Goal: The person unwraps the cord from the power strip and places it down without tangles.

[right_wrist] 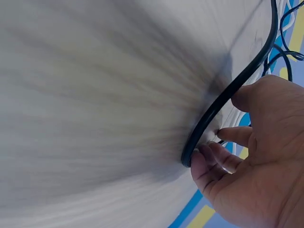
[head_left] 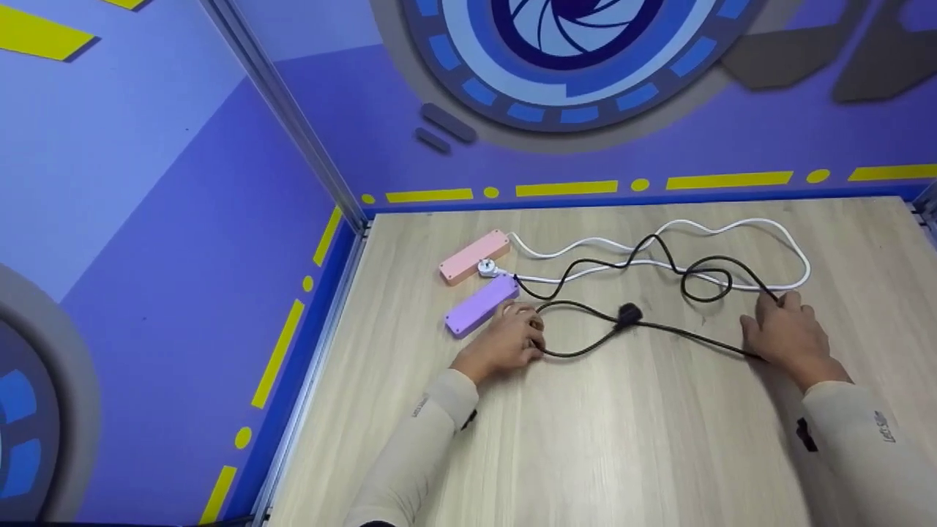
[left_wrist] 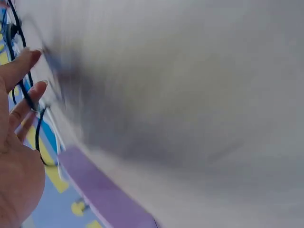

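Note:
A black cable (head_left: 695, 334) lies folded back in long bends between the two hands. My left hand (head_left: 509, 338) holds its left bend with loosely curled fingers, beside the purple power strip (head_left: 479, 307). The left wrist view shows the cable (left_wrist: 24, 90) running past the thumb and fingers. At the right, my right hand (head_left: 792, 333) has its fingers curled at the other bend. There the thumb and fingertips meet the thick black cable (right_wrist: 223, 97). The cable's black plug (head_left: 629, 315) lies between the hands, over the crossing strands.
A pink power strip (head_left: 474, 258) lies behind the purple one. Its white cable (head_left: 801, 256) loops across the back of the wooden table (head_left: 622, 439), with a white plug (head_left: 487, 268) between the strips. Blue-purple panels (head_left: 329, 139) stand behind and at the left.

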Tool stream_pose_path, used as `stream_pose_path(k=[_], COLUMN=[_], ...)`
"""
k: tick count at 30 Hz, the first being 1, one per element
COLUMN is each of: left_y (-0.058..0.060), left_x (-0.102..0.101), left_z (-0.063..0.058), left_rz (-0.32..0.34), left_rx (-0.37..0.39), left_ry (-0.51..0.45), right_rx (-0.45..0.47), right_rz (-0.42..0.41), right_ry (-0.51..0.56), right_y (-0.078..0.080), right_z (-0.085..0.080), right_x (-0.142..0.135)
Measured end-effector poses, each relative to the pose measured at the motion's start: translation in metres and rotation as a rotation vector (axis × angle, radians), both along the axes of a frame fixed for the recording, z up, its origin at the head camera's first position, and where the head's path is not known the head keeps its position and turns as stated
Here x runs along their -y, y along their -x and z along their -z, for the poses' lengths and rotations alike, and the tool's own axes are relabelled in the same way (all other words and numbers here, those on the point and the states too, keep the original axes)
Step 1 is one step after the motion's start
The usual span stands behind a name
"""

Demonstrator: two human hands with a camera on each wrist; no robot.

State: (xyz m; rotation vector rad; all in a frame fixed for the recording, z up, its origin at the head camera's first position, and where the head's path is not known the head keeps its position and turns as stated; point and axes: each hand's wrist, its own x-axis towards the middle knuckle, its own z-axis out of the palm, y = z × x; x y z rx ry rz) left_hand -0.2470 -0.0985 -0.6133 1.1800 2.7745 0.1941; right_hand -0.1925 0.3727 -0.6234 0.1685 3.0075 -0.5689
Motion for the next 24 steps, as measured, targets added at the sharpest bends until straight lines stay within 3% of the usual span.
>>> stream_pose_path(k=[3,6,12,17,21,24], left_y=[0.000,-0.004,-0.014,-0.009,-0.002,0.002], left_x=[-0.004,-0.025,-0.103,-0.153,-0.163,-0.157], left_z=[-0.004,-0.007,-0.009,-0.006,0.002,0.005], left_rz=[-0.025,-0.055,-0.132,-0.145,-0.165,-0.214], left_rx=[0.000,0.008,-0.013,0.027,0.026,0.074], left_ry=[0.020,0.017,0.010,0.002,-0.023,-0.153], right_rx=[-0.021,-0.043,-0.029,-0.004,0.020,0.022], right_rz=[-0.012,-0.027,-0.060,-0.064,-0.046,-0.028], right_ry=[-0.027,-0.049,-0.065,-0.052,0.025,0.087], right_y=[-0.001,0.001,0.005,0.005,0.002,0.000], right_z=[0.000,0.000,-0.002,-0.004,-0.003,-0.002], right_x=[-0.001,0.000,0.004,0.002,0.000,-0.003])
